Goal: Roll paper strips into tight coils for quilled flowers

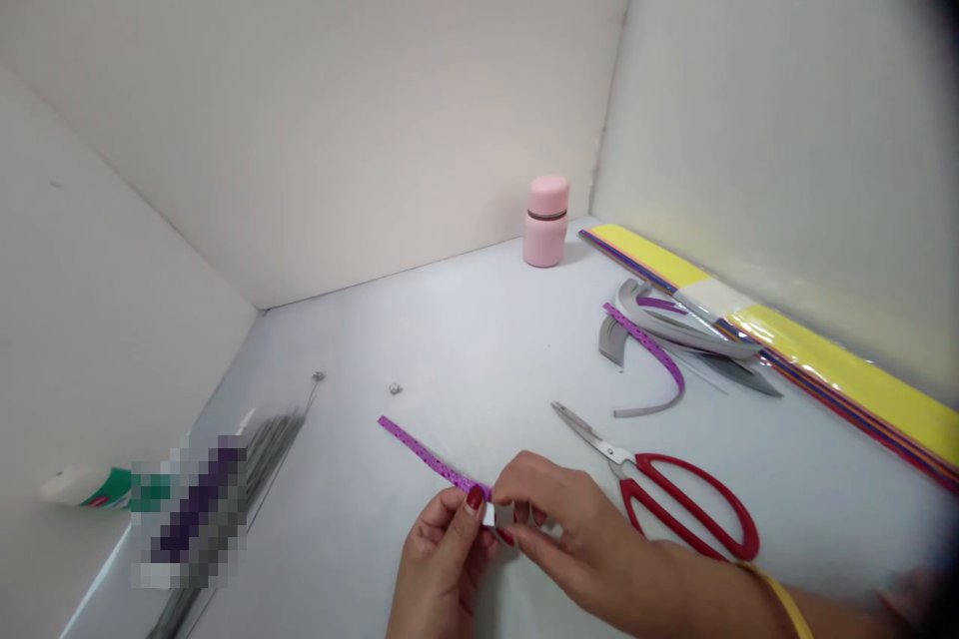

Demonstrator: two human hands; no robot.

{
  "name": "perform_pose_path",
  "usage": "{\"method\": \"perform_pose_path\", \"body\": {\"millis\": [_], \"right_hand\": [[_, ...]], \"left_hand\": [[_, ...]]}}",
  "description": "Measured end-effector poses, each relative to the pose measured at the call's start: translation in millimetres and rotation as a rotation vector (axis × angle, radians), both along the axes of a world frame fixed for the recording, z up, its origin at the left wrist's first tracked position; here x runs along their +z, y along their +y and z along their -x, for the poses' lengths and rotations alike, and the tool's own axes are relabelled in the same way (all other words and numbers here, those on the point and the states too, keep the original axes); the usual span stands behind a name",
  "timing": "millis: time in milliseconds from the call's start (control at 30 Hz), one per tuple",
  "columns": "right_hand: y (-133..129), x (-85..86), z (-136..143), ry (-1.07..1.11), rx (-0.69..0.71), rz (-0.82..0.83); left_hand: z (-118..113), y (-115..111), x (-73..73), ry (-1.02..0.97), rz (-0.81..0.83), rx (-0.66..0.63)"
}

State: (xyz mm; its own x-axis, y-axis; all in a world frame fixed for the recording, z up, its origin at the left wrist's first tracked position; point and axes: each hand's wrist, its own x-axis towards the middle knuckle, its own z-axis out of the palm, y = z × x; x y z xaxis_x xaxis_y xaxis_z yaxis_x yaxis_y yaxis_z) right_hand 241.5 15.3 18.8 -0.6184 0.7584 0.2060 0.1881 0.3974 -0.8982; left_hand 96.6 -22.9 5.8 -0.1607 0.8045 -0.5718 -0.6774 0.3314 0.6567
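Observation:
A narrow purple paper strip (420,452) with dark dots runs up and to the left from my fingers. My left hand (444,554) pinches its near end between thumb and fingers. Close beside it, my right hand (558,519) has its thumb and forefinger closed at the strip's pale, folded end (500,516). The exact fold under the fingertips is partly hidden. Red-handled scissors (636,474) lie just to the right, partly behind my right forearm, with the blades pointing up and left.
A pink flask (546,225) stands near the back corner. At the right lie curled strip offcuts (651,339) and a long packet of coloured sheets (794,344). Thin wires (277,454) and a green-and-white tube (101,487) are at the left. A small shiny bit (395,388) lies mid-table.

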Motion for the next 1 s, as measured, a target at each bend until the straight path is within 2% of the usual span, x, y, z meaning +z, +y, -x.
{"method": "perform_pose_path", "body": {"millis": [67, 133, 367, 567, 800, 1000], "right_hand": [[-0.7, 0.5, -1.6, -0.017, 0.055, -0.138], [-0.2, -0.7, -2.5, -0.009, 0.036, -0.188], [2.5, -4.4, -1.4, 0.082, -0.06, -0.179], [-0.7, -3.9, -0.2, 0.043, -0.101, -0.059], [-5.3, -7.4, 1.4, 0.102, -0.132, 0.232], [-2.1, -6.2, 4.5, 0.23, -0.177, 0.378]], "left_hand": [[-2.2, -0.2, 2.2, -0.063, -0.017, -0.015], [-3.7, -0.8, 3.2, -0.097, -0.019, -0.023], [-3.4, -2.9, -0.2, -0.08, -0.011, -0.093], [-3.6, -4.2, 2.1, 0.053, -0.03, -0.126], [-5.9, -3.2, 3.9, 0.071, -0.036, -0.168], [-10.1, -4.0, 6.4, 0.231, -0.173, -0.139]]}}
